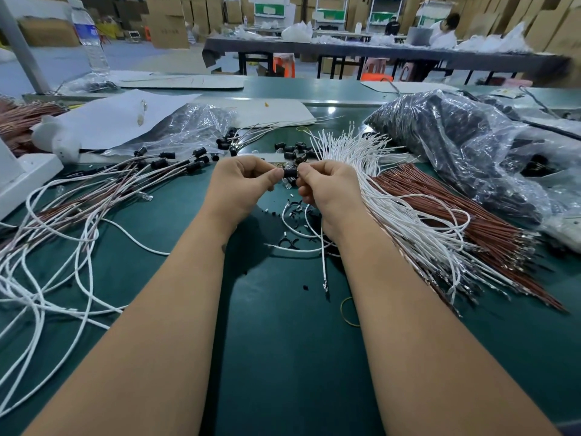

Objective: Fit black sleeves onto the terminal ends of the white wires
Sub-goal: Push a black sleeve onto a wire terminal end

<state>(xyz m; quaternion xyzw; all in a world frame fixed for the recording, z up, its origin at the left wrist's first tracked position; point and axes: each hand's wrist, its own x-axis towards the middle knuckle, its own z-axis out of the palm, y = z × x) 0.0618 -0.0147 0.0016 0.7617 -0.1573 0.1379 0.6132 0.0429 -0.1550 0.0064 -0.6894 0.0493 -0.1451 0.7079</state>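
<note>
Pinching a black sleeve (290, 172) between them, the left hand (240, 184) and right hand (327, 190) meet above the middle of the green surface (283, 341). The fingers of both hands are closed: the left fingers (276, 174) press on the sleeve's left end, and the right fingers (303, 171) close on its right end, where a wire end is probably being fed in, though the entry itself is hidden. A white wire (323, 262) hangs down from under the right hand, its metal terminal (325, 286) lying near on the surface.

Just to the right fans the bundle of unsleeved white wires (393, 196), with brown wires (465, 215) beyond it. Loose sleeves (294, 151) lie just far of the hands, and finished wires with sleeves (163, 166) spread to the left.

To do this step well, the person should likely hold the sleeve steady with the left hand, line the wire end up with the bore, and push straight, not at an angle, until it seats. Gripping the wire close to its tip should keep it from buckling.
</note>
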